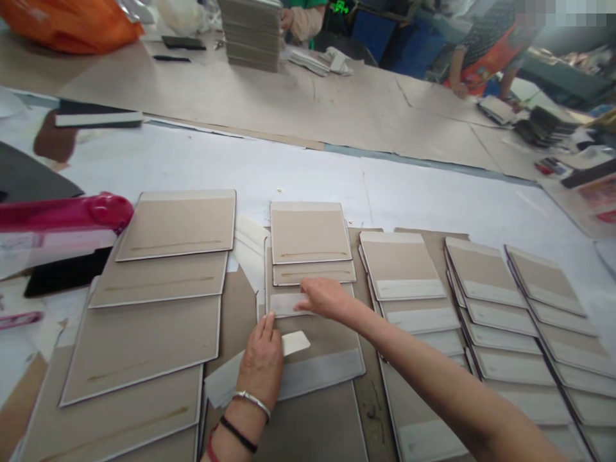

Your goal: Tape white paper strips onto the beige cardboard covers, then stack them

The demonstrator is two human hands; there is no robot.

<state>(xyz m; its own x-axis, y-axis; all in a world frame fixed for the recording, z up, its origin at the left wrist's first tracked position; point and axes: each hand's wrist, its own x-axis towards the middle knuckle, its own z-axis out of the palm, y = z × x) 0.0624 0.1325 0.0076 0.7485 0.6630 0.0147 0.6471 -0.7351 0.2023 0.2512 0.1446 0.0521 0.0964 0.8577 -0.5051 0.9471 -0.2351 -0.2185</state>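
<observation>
My left hand (262, 353) lies over a bundle of pale strips (296, 343) that sticks out on both sides of it; the palm's grip is hidden. Its fingertips touch the left end of a whitish strip (287, 305) along the lower edge of a grey-beige panel. At that strip's right end, my right hand (322, 298) has its fingers curled down and pressed together on it. Above, a panel (310, 231) in the same overlapping column bears a brown glue line. Below, another panel has a whitish strip (322, 378) along its edge.
Left stands a column of overlapping panels (158, 327) with brown lines. To the right, further columns of panels (409, 263) carry whitish strips. A pink tool (96, 212) lies far left. Beyond the white table, people work near a tall stack of boards (253, 35).
</observation>
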